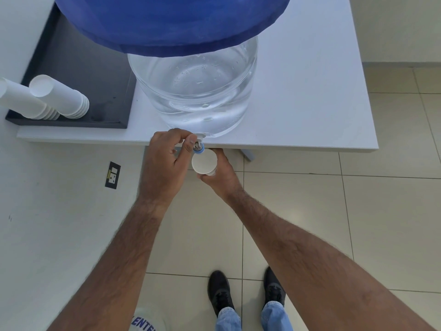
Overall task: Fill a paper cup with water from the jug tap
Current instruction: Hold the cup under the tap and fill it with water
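The right hand point(220, 174) is gripping the paper cup point(204, 162) just under the jug tap point(198, 146) at the tabletop point(310, 111) edge; the left hand point(167, 158) is pinching the tap; the cup's fill level is unreadable, so filling seems barely begun.

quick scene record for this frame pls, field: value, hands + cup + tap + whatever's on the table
left hand: left hand gripping the tap at the table edge
right hand: right hand holding the paper cup under the tap, below table level
cup contents: cannot tell, interior reads white
jug: clear water jug, blue cover on top, standing on the white table
spare cups: two cup stacks lying on a dark tray, left of jug
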Motion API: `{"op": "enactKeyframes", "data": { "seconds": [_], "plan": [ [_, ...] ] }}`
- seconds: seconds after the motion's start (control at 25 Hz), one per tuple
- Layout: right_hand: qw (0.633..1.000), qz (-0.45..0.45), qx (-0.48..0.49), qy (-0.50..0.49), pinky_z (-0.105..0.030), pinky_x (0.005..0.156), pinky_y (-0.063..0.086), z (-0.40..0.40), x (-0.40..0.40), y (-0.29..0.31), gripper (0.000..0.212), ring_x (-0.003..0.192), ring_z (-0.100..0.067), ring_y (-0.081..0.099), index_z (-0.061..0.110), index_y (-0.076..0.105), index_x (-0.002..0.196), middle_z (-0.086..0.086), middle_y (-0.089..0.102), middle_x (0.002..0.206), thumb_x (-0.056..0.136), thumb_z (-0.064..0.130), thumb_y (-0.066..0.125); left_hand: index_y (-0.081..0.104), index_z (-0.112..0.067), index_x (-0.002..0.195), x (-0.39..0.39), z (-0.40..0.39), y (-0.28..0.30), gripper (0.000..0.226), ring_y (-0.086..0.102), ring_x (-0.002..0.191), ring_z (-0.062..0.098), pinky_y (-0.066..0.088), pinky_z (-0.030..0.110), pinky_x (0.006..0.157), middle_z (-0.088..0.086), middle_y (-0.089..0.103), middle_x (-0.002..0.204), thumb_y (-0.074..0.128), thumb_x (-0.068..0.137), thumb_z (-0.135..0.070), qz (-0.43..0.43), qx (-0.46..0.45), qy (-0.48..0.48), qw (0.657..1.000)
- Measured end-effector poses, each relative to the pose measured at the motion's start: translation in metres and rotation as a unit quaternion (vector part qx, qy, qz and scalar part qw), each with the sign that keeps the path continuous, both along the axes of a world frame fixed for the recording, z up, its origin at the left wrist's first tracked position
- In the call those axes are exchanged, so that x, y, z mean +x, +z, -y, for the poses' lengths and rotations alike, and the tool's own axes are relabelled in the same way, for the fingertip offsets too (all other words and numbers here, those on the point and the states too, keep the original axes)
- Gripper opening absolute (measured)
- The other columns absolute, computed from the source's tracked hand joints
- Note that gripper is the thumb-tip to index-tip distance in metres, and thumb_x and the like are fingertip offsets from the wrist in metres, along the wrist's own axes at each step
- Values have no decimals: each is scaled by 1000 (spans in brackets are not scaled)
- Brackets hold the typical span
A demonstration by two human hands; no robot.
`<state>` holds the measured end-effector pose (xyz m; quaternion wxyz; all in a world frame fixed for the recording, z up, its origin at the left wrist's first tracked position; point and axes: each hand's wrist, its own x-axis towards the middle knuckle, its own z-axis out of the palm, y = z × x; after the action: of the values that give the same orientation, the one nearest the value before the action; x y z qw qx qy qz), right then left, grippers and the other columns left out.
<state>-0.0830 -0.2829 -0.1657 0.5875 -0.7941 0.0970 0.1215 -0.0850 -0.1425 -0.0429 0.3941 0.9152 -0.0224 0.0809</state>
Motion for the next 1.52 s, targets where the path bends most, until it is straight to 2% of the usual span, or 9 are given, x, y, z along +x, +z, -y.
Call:
{"op": "enactKeyframes", "data": {
  "seconds": [0.12,0.24,0.4,0.6,0.8,1.04,1.2,1.4,1.52],
  "plan": [
    [1000,-5,6,-14,-44,106,56,3,1,0,71,124,-24,64,20,54,141,0,68,136,81,9,89,73,-27,108,-1,4,2,19,60,100,13,44,7,80,-34,66,97,56,108,-36,-7,-34,9,999],
    [1000,1,-4,-4,-40,106,55,3,-1,0,73,124,-24,64,21,52,142,0,67,137,81,10,89,74,-21,110,0,4,2,22,62,105,17,41,3,81,-13,71,102,56,109,-33,-13,-37,7,999],
    [1000,0,-7,-9,-39,101,57,1,-1,-1,69,120,-22,65,22,54,139,3,68,133,80,11,89,75,-21,110,1,4,2,24,63,104,15,42,4,81,-6,74,105,57,108,-36,-31,-55,5,998],
    [1000,4,-18,-3,-38,100,57,-1,0,-2,69,120,-22,65,22,55,138,2,67,133,79,12,89,75,-26,110,0,3,2,22,66,103,14,46,6,82,-12,74,104,59,106,-40,-43,-84,13,995],
    [1000,3,-10,-6,-37,99,56,0,-1,-3,68,120,-22,64,21,55,138,1,68,132,80,9,89,73,-34,107,-1,6,3,14,69,110,18,55,26,89,-10,78,106,60,107,-36,-44,-114,1,992],
    [1000,-4,-3,-4,-40,101,56,0,-1,2,68,121,-25,65,18,55,138,-2,68,134,81,9,89,71,-46,101,-2,6,8,14,73,100,-2,53,10,87,-29,78,102,63,106,-35,-42,-152,-5,988],
    [1000,-11,1,1,-36,97,54,1,-3,5,66,120,-26,64,17,55,138,-4,68,133,82,7,88,72,-48,100,-3,4,7,14,76,102,5,56,14,87,-19,80,105,63,105,-39,-39,-160,-11,986],
    [1000,-8,7,3,-32,95,52,0,-5,8,65,119,-25,64,15,55,139,-4,68,133,83,6,88,71,-53,101,-3,1,8,11,73,108,9,59,26,92,-22,79,109,65,104,-44,-37,-135,-26,990],
    [1000,-15,12,2,-35,97,55,-2,-4,10,66,119,-24,65,17,55,139,-3,69,132,83,9,88,71,-53,101,-2,-1,8,12,72,112,12,59,26,92,-29,77,110,69,102,-41,-33,-118,-35,992]
  ]
}}
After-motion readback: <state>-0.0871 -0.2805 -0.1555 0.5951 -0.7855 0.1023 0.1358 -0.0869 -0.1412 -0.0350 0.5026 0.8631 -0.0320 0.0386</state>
